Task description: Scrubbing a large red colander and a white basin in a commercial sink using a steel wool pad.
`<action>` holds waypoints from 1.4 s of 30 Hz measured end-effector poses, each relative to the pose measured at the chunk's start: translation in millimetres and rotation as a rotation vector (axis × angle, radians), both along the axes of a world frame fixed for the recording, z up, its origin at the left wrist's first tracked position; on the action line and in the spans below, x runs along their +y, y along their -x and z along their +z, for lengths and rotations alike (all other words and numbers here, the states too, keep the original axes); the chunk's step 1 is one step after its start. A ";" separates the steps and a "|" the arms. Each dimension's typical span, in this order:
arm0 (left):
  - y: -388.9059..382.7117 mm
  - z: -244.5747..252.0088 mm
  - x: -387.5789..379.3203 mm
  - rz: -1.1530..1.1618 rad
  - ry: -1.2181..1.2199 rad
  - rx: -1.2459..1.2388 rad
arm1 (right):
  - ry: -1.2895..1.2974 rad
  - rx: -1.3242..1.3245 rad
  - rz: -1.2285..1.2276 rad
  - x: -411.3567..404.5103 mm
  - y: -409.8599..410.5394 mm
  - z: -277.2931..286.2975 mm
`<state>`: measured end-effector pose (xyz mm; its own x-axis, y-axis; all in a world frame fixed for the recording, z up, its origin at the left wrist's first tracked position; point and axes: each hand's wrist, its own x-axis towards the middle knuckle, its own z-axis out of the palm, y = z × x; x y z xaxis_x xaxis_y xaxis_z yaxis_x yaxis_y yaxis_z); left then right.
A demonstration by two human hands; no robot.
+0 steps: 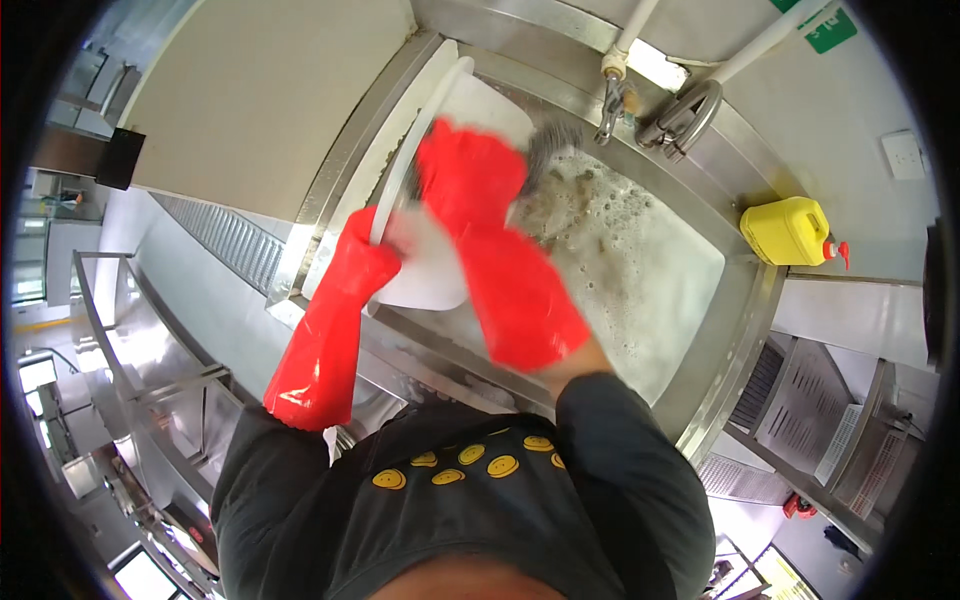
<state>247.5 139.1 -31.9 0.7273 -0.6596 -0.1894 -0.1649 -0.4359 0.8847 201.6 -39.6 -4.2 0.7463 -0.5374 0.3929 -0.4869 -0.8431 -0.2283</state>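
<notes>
Both my hands wear long red rubber gloves. My left hand (365,255) grips the near rim of a white plastic tub (425,277), which is tilted on its side at the left of a stainless steel sink (739,330). My right hand (474,176) is at the tub's opening, blurred, with its fingers bent; whether it holds something cannot be told. A dark, blurred, bristly or mesh-like thing (551,150) shows just right of that hand. Cloudy, foamy water (637,262) with brownish bits fills the sink.
A metal tap (611,112) and a curved metal fitting (686,124) stand at the sink's back edge. On the right ledge is a yellow jug (787,231) with a red pump. A pale panel (262,97) rises at the left. Metal shelving (810,405) stands at the right.
</notes>
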 end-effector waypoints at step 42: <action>-9.2 41.0 -1.6 0.470 -0.047 0.339 | -0.773 0.592 -0.696 -82.0 243.9 -289.4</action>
<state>256.7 137.6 9.1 0.8338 -0.2658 -0.4839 0.3446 -0.4344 0.8322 -42.3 -121.6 -293.6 0.1575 -0.8403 -0.5187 -0.9848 -0.0950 -0.1451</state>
